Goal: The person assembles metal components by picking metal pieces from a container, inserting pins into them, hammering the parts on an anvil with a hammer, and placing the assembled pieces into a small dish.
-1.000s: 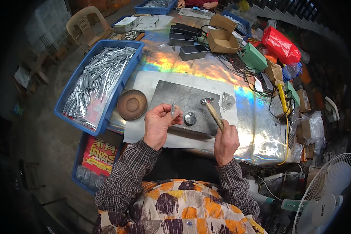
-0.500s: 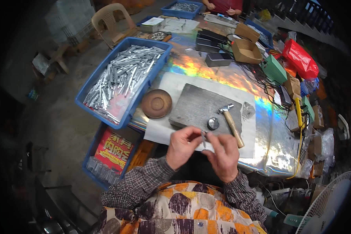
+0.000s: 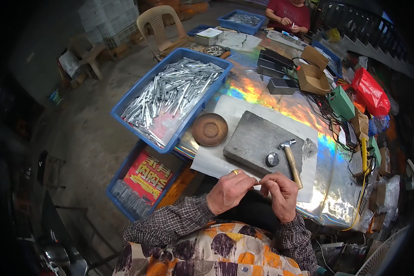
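Both bare hands meet fingertip to fingertip at the gray stone block's [image 3: 257, 138] near edge, beside a ball-peen hammer [image 3: 293, 166].
Left hand [image 3: 229, 191] and right hand [image 3: 283, 195] fingers curled in pinches; can't tell what, if anything, they grip. Hammer lies on block, wooden handle end past near edge, by right hand; dark round metal piece [image 3: 272, 159] left of it. Wooden dish [image 3: 210, 129] sits left of block, then blue tray [image 3: 183, 125] of silvery metal strips [image 3: 170, 92].

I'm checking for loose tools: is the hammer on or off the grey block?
On it: the hammer lies with its head on the grey block, and its handle's end juts past the near edge.
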Motion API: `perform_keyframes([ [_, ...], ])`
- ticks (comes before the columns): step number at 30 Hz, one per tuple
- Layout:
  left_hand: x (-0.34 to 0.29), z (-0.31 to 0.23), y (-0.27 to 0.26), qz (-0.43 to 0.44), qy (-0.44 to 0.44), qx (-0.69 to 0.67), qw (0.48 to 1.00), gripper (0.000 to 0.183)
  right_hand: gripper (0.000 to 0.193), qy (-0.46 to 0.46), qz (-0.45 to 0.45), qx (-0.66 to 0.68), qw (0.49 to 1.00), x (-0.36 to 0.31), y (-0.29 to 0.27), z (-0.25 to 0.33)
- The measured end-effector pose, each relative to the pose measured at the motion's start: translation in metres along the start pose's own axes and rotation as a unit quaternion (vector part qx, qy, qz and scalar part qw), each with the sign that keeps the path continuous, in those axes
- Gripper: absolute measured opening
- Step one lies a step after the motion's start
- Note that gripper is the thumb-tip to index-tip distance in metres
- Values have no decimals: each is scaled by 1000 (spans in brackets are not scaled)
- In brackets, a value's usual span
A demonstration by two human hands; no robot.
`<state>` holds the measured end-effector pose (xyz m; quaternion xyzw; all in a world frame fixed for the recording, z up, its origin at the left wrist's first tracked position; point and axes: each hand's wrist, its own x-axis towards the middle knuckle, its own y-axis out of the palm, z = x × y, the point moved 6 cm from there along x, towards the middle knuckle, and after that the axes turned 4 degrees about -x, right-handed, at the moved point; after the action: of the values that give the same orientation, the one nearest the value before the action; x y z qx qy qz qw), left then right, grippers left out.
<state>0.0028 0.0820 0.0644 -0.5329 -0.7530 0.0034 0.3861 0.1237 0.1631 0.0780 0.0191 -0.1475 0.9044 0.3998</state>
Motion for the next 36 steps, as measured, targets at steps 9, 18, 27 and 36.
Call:
perform_keyframes([
  [9,20,86,-60,-68,-107,255,959,9,23,-7,-40,-66,997,-12,-1,-29],
  [18,25,161,-64,0,-125,445,887,7,11,24,-32,-138,990,-17,-7,-27],
  [27,49,140,-121,-107,-128,274,947,8,8,46,-45,-135,989,-21,-26,-37],
  [36,61,221,-189,-12,-295,418,859,10,7,52,-60,-126,989,-21,-34,-39],
])
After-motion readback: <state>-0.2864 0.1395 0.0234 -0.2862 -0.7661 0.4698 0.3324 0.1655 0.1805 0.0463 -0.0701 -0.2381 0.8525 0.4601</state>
